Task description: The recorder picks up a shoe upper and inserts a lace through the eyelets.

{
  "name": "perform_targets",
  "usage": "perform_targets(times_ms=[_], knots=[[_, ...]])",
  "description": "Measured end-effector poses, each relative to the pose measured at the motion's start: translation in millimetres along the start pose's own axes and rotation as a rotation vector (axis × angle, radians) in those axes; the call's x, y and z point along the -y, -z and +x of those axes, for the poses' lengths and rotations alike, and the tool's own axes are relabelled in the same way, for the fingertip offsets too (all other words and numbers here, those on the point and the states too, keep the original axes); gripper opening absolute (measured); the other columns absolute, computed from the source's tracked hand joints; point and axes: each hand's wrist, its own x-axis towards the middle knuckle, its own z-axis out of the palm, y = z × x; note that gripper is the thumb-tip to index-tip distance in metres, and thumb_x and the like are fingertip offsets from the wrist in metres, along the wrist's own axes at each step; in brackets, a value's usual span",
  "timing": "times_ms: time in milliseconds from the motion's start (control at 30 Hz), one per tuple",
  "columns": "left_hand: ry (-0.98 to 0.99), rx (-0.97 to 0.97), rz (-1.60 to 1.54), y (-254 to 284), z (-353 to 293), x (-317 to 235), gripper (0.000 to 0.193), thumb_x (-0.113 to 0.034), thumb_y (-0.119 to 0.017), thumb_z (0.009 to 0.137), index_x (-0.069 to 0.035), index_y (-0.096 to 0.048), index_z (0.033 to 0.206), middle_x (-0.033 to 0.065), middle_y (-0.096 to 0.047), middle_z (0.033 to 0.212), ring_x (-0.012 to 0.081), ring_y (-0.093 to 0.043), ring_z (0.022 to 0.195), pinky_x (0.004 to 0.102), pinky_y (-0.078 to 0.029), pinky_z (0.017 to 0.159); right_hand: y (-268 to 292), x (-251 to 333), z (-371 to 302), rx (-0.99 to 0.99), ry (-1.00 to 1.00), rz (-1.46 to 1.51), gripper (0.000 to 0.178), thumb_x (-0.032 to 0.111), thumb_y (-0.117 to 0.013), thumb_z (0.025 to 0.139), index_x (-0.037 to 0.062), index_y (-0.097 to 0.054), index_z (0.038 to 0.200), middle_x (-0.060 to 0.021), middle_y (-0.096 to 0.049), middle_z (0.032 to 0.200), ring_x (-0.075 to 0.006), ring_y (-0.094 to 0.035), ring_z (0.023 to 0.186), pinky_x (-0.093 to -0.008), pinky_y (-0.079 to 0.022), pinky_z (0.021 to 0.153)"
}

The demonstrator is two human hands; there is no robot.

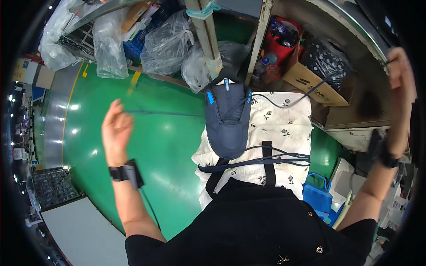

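Observation:
A dark navy sneaker (227, 119) with bright blue accents lies on my lap, toe toward me, on a cream cloth (284, 117) with a dark floral print. From its left side a navy shoelace (171, 113) stretches out to my left hand (118, 128), whose fingers are pinched together on it. On the other side, the lace sags, then rises toward my right hand (400, 73), raised at the far right. Those fingers look curled and are blurred; the lace's far end is lost against the dark bag. Several more navy laces (284, 159) lie across my lap.
Ahead stands a metal post (204, 35) beside clear plastic bags (168, 40). A shelf at the right holds a cardboard box (317, 88) with a dotted black bag, and a red container (279, 57) with bottles. A blue bag (317, 193) sits by my right side.

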Motion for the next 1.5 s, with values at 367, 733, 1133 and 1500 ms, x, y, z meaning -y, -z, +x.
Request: perform_targets(times_ms=[367, 733, 1133, 1500], knots=[[-0.250, -0.599, -0.065, 201.3, -73.1, -76.5, 0.014, -0.012, -0.048, 0.097, -0.002, -0.057, 0.102, 0.0008, -0.056, 0.076, 0.0100, -0.038, 0.057, 0.0250, -0.029, 0.057, -260.4, -223.4, -99.4, 0.537, 0.220, -0.303, 0.013, -0.004, -0.064, 0.079, 0.0008, -0.060, 0.091, -0.0121, -0.060, 0.085, -0.0253, -0.061, 0.068, -0.0310, -0.050, 0.061], [-0.087, -0.364, 0.067, 138.0, -2.0, -26.0, 0.013, -0.012, -0.052, 0.097, -0.004, -0.055, 0.107, -0.0001, -0.057, 0.076, 0.0083, -0.046, 0.059, 0.0232, -0.033, 0.055, -255.3, -226.2, -98.4, 0.665, 0.585, -0.420, 0.015, 0.002, -0.063, 0.076, 0.0014, -0.055, 0.089, -0.0120, -0.051, 0.080, -0.0287, -0.058, 0.061, -0.0366, -0.049, 0.056], [-0.084, -0.344, 0.158, 125.1, -13.4, -22.1, 0.014, -0.012, -0.052, 0.096, -0.004, -0.056, 0.107, -0.0003, -0.058, 0.078, 0.0081, -0.046, 0.057, 0.0229, -0.034, 0.055, -258.3, -219.3, -106.5, 0.385, -0.614, 0.200, 0.018, 0.014, -0.063, 0.090, -0.0025, -0.060, 0.083, -0.0009, -0.056, 0.065, -0.0057, -0.050, 0.050, -0.0199, -0.038, 0.045], [0.010, -0.293, 0.249, 93.7, -10.1, 13.9, 0.022, -0.012, -0.054, 0.095, 0.001, -0.055, 0.112, 0.0084, -0.063, 0.093, 0.0148, -0.061, 0.075, 0.0236, -0.050, 0.065, -273.7, -227.8, -124.8, 0.206, -1.084, 0.763, 0.008, 0.006, -0.063, 0.087, -0.0005, -0.059, 0.084, -0.0012, -0.052, 0.069, -0.0047, -0.036, 0.048, -0.0202, -0.025, 0.043]])
